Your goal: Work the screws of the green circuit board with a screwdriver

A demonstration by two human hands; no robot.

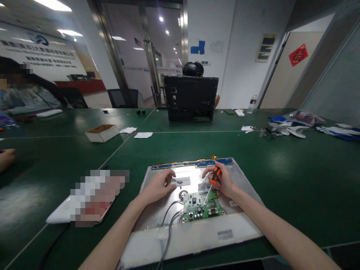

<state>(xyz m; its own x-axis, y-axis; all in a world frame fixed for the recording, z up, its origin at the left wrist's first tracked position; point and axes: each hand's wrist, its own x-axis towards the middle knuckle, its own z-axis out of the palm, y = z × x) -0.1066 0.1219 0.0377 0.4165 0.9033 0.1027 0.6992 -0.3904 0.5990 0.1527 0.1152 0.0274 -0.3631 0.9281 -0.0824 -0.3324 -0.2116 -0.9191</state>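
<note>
From the head camera, a silver metal back panel [244, 187] of a flat screen lay face down on the green counter [295, 180], close to the near edge. A small green circuit board [197, 210] sat on the panel near its middle, with grey cables [168, 225] running from its left side toward the near edge. A narrow blue strip board [194, 163] lay along the panel's far edge.

The right hand [223, 180] was closed around a screwdriver [211, 183] with an orange and black handle; the shaft slanted down and to the left, and its tip met the green circuit board near its upper middle. The left hand [159, 185] rested flat on the panel just left of the board, fingers loosely curled and holding nothing, the fingertips near a small label [181, 182] stuck to the metal.

To the left of the panel a white flat object [60, 215] lay on the counter, partly blurred. Farther back stood a small open cardboard box [101, 132], some white paper scraps [143, 135], and a black monitor housing [190, 98] standing upright. White and blue gloves and bags [298, 125] lay at the far right. Another person's hand [6, 157] rested on the counter at the left edge, and a seated person [25, 93] showed behind it.
</note>
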